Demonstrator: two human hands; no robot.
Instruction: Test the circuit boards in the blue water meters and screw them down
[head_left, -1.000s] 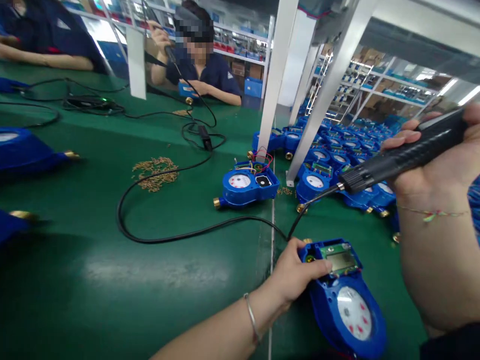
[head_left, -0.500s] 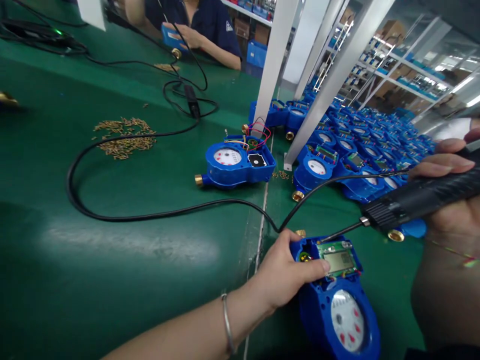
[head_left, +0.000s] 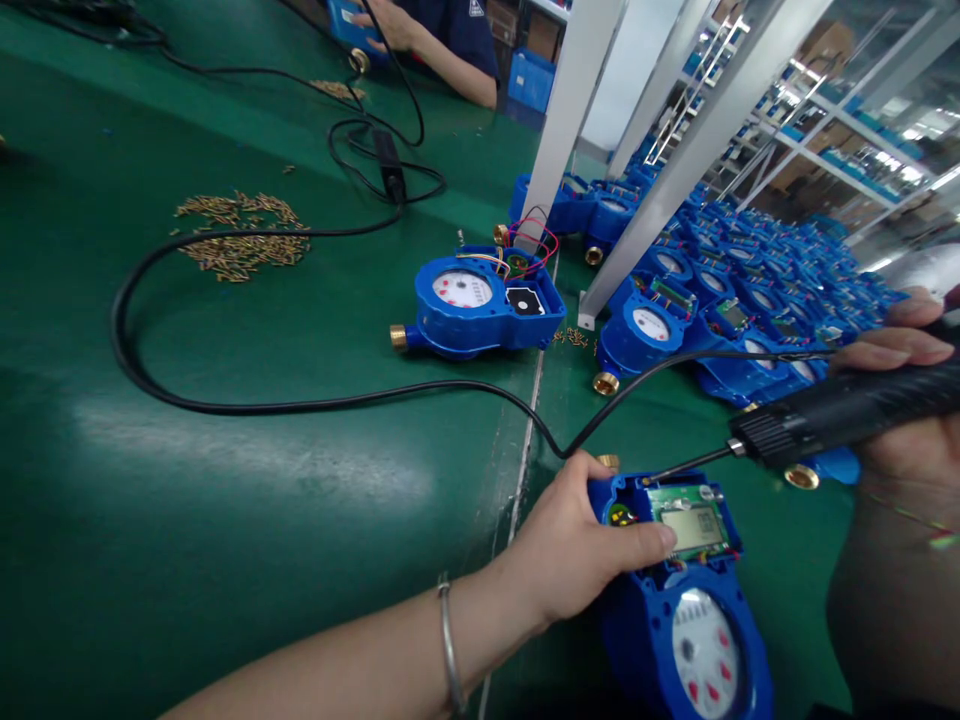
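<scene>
The left hand point(head_left: 577, 540) grips a blue water meter point(head_left: 667, 600) lying on the green workbench point(head_left: 225, 480), its thumb along the edge of the exposed circuit board point(head_left: 694, 525). The right hand point(head_left: 900, 400) closes around a corded black tool point(head_left: 840, 410), whose thin tip sits just above the meter's top edge. Beyond, a wired meter point(head_left: 480, 300) lies near a heap of small brass pieces point(head_left: 240, 235), rows of blue meters point(head_left: 750, 290) crowd the right, and a co-worker's hand point(head_left: 386, 20) rests on something blue at the far end.

Left hand point(head_left: 577, 545) thumb extended, right hand point(head_left: 904, 452) curled (both bare)
</scene>
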